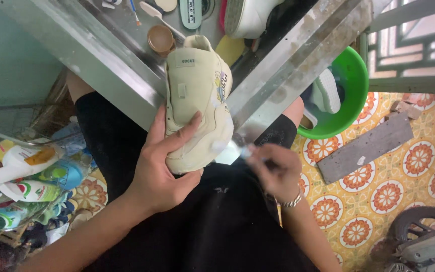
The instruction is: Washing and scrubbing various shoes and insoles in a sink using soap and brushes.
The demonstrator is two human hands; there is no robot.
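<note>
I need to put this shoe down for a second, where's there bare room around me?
Bare tiled floor lies to the right, between the green basin, the grey slab and the wheel. The metal table strip near its front edge is bare. Crowded: the table's far end with jar and soles, and the bottles on the left.

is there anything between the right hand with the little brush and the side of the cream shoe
Nothing visible. The left hand holds the cream shoe from its other side, fingers wrapped over the top. The right hand brings a small tool, blurred, straight to the foamy patch on the near side, with no object between them.
</note>
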